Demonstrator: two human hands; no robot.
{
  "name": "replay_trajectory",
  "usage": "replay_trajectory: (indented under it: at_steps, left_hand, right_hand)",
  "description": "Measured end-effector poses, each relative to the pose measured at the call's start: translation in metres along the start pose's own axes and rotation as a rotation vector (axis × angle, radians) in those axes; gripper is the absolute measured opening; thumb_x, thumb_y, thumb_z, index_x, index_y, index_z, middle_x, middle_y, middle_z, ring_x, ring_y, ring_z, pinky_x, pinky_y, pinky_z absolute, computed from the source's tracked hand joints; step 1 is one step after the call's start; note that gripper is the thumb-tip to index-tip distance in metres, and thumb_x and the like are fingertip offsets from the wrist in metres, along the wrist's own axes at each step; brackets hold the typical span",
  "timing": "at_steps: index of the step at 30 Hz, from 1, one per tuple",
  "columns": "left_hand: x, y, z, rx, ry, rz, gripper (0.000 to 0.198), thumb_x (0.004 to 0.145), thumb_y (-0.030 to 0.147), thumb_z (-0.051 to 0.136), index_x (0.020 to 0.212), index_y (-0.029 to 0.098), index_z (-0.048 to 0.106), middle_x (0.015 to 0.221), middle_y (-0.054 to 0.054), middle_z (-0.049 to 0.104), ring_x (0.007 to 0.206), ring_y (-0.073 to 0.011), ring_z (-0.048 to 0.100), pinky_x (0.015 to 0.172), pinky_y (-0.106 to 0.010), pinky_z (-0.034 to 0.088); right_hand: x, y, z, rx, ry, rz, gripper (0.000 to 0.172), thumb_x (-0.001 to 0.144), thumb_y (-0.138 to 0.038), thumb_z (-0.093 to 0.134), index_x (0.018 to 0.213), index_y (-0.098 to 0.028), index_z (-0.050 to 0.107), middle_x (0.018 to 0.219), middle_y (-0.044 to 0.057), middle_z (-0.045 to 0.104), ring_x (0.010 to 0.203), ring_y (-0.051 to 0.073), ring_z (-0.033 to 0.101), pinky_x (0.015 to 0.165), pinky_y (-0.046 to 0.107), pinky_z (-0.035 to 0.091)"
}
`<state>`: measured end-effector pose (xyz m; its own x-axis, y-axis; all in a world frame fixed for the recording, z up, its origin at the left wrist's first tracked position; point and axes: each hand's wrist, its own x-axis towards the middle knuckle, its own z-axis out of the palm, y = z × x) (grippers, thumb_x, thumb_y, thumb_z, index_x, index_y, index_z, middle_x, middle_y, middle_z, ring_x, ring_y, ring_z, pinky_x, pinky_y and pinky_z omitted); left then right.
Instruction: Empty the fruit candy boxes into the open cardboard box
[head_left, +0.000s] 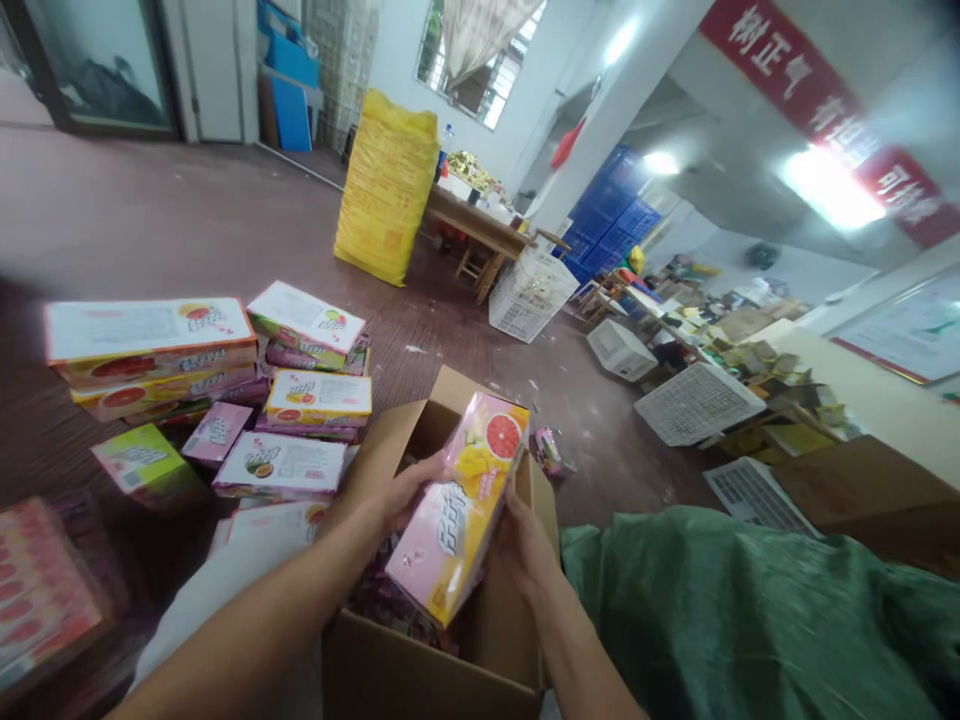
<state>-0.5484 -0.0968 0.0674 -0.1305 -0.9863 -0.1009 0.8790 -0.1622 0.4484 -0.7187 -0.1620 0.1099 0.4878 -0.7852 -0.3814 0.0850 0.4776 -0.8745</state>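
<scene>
Fruit-printed box (465, 500), held by both hands (527, 535), tilts over the open carton (427, 672); floor (442, 335) stretches beyond the flaps (384, 440).

From here the pink-and-yellow printed cardboard box (461, 505) hides some fingers of the bare left hand (411, 488) and bare right hand (529, 545). The crinkled green plastic sheet (735, 610) runs out of view; the red-and-pink patterned box (45, 590) is blurred and cut off. The distant yellowish clutter (780, 375) is too small to tell.

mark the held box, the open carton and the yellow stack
Held box (463, 500): head view, on its printed face.
Open carton (420, 685): head view, on its near outer wall.
Yellow stack (386, 190): head view, mid-side.
</scene>
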Motion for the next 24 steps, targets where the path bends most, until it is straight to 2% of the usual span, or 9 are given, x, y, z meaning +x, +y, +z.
replay_trajectory:
  at_steps: [2, 4, 7, 11, 16, 21, 24]
  left_hand:
    - [0.003, 0.000, -0.004, -0.075, 0.015, -0.141, 0.066, 0.063, 0.031, 0.072, 0.125, 0.010, 0.060, 0.090, -0.012, 0.076, 0.077, -0.0279, 0.072, 0.072, -0.035, 0.055]
    - [0.006, -0.001, -0.008, -0.121, 0.049, -0.196, 0.060, 0.067, 0.030, 0.068, 0.122, 0.007, 0.062, 0.083, -0.012, 0.076, 0.075, -0.0276, 0.072, 0.071, -0.034, 0.055]
    - [0.009, -0.002, -0.011, -0.156, 0.094, -0.168, 0.055, 0.070, 0.027, 0.065, 0.121, 0.007, 0.062, 0.077, -0.010, 0.076, 0.075, -0.0265, 0.073, 0.071, -0.033, 0.055]
    - [0.008, 0.004, -0.008, -0.183, 0.083, -0.194, 0.054, 0.069, 0.026, 0.065, 0.119, 0.005, 0.063, 0.075, -0.010, 0.076, 0.072, -0.0252, 0.073, 0.069, -0.031, 0.055]
    - [0.006, 0.017, -0.001, -0.142, 0.059, -0.225, 0.057, 0.070, 0.030, 0.067, 0.117, 0.000, 0.063, 0.083, -0.015, 0.076, 0.068, -0.0248, 0.072, 0.063, -0.029, 0.054]
    - [0.010, 0.014, 0.000, -0.180, 0.107, -0.137, 0.051, 0.075, 0.029, 0.069, 0.120, 0.007, 0.062, 0.088, -0.011, 0.076, 0.080, -0.0255, 0.073, 0.075, -0.032, 0.055]
    - [0.014, 0.008, -0.001, -0.163, 0.118, -0.067, 0.052, 0.077, 0.031, 0.068, 0.122, 0.007, 0.061, 0.093, -0.012, 0.076, 0.090, -0.0276, 0.072, 0.084, -0.035, 0.054]
  right_hand:
    - [-0.002, 0.005, 0.000, 0.062, 0.004, 0.002, 0.056, 0.058, -0.047, 0.086, 0.107, -0.025, 0.068, 0.094, 0.003, 0.077, 0.098, 0.032, 0.068, 0.089, 0.047, 0.053]
    - [-0.003, 0.008, 0.000, 0.116, 0.006, 0.003, 0.060, 0.055, -0.045, 0.087, 0.109, -0.028, 0.068, 0.093, 0.002, 0.077, 0.100, 0.033, 0.067, 0.091, 0.051, 0.052]
    - [-0.002, 0.009, 0.003, 0.158, 0.005, 0.003, 0.058, 0.053, -0.045, 0.088, 0.106, -0.029, 0.069, 0.096, 0.001, 0.077, 0.101, 0.032, 0.068, 0.093, 0.052, 0.052]
    - [0.001, 0.007, 0.012, 0.203, 0.013, -0.016, 0.055, 0.053, -0.044, 0.088, 0.103, -0.028, 0.070, 0.099, 0.001, 0.077, 0.097, 0.030, 0.069, 0.094, 0.049, 0.053]
    - [0.004, 0.007, 0.016, 0.217, 0.013, 0.006, 0.054, 0.058, -0.043, 0.085, 0.108, -0.030, 0.069, 0.098, 0.001, 0.077, 0.102, 0.030, 0.068, 0.094, 0.049, 0.053]
    - [0.011, 0.003, 0.013, 0.227, 0.056, 0.098, 0.056, 0.054, -0.047, 0.087, 0.104, -0.026, 0.070, 0.095, 0.004, 0.077, 0.101, 0.033, 0.069, 0.093, 0.051, 0.054]
    - [0.016, 0.000, 0.014, 0.218, 0.039, 0.125, 0.052, 0.059, -0.049, 0.083, 0.102, -0.023, 0.070, 0.096, 0.007, 0.077, 0.103, 0.034, 0.068, 0.092, 0.051, 0.054]
